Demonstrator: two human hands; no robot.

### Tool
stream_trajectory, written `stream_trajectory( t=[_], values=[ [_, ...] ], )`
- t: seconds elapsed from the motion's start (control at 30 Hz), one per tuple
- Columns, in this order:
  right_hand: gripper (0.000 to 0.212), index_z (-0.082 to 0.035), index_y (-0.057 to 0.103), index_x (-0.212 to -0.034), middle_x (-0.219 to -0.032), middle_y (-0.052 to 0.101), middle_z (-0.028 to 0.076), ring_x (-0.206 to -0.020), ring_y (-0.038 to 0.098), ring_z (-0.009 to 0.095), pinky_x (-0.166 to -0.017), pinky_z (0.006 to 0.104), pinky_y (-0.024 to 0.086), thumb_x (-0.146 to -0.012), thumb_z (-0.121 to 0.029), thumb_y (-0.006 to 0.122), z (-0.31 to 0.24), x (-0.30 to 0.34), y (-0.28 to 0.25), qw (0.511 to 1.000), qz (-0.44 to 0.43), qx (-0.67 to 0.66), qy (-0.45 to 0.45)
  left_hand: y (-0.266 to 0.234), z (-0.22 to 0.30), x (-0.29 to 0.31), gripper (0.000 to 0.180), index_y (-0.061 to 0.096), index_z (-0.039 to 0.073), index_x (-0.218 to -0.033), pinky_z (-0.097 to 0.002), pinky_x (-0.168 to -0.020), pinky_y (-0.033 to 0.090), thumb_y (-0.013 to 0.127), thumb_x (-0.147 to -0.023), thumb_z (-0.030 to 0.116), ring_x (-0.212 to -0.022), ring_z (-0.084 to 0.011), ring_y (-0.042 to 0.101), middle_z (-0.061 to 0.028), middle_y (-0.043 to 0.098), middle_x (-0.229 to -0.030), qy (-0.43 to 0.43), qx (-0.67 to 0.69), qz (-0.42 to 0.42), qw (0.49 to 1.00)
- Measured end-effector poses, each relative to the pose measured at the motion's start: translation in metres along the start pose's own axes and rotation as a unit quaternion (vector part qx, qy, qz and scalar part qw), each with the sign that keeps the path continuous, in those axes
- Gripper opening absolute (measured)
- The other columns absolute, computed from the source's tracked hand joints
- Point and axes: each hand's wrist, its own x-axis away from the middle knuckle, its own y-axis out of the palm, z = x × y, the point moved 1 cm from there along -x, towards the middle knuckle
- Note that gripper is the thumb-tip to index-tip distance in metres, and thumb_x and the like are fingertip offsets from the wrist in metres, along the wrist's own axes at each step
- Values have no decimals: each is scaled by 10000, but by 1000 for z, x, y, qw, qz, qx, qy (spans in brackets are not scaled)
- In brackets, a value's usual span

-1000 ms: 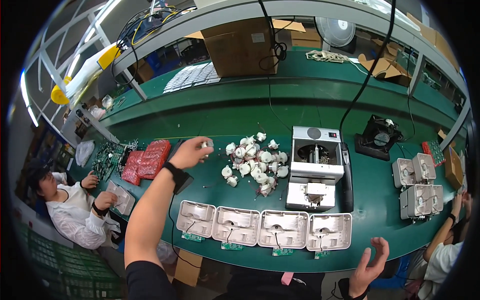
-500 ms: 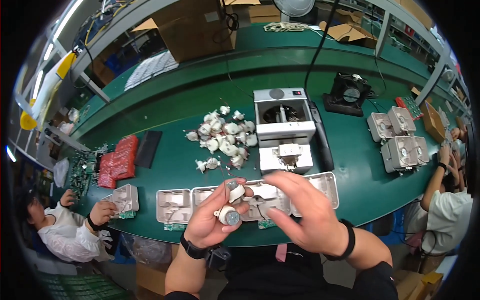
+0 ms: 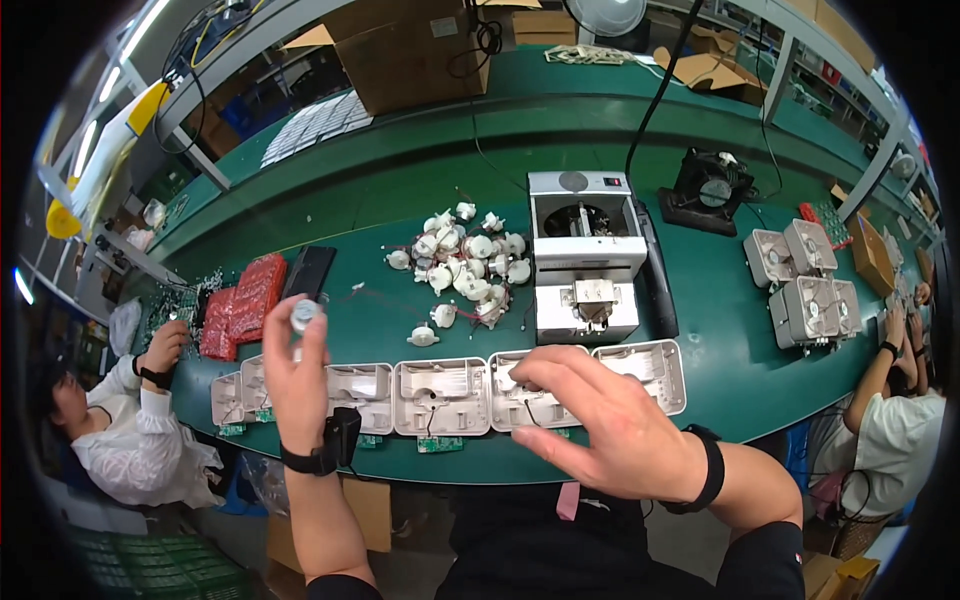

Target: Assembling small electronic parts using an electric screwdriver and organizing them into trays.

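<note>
From the head camera, the left hand (image 3: pixel 297 385) is raised over the near edge of the green workbench (image 3: pixel 400 190), its fingertips closed on a small white round motor (image 3: pixel 304 314) held up with its flat face toward the camera; the part sits at the top of the fingers, above the leftmost of a row of white plastic housings (image 3: pixel 440 396) lined along the bench edge. The right hand (image 3: pixel 590 420) reaches in from the right, fingers curled together and pressed onto the fourth housing (image 3: pixel 530 400) in the row; whether it pinches anything small there cannot be told. The held motor lies up and to the left of the right hand, well apart, with two housings between them, so the left hand is the nearer to the open trays below it. Behind the row lies a heap of like white motors (image 3: pixel 465 265) with thin wires, beside a white box-shaped machine (image 3: pixel 585 255). Red packets (image 3: pixel 245 300) lie left. Another person's hand (image 3: pixel 165 345) works at the far left.
</note>
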Motion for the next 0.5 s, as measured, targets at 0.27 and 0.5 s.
stream_trajectory(
  t=[0.27,0.5],
  values=[
    [457,6,541,-1242,-1218,584,166,-982,659,300,-848,377,555,-846,-107,740,0,-4,19,999,-8,-42,14,24,3,73,414,599,13,-1159,-230,-737,505,736,-777,-70,-847,-95,630,-83,676,-1127,17,23,-181,983],
    [531,11,440,-1319,-1263,545,227,-1041,636,402,-825,447,544,-843,-40,671,25,-72,56,993,-102,60,-4,21,1,82,410,605,4,-1151,-228,-735,501,740,-773,-79,-847,-91,636,-96,687,-1126,30,37,-162,986]
  ],
)
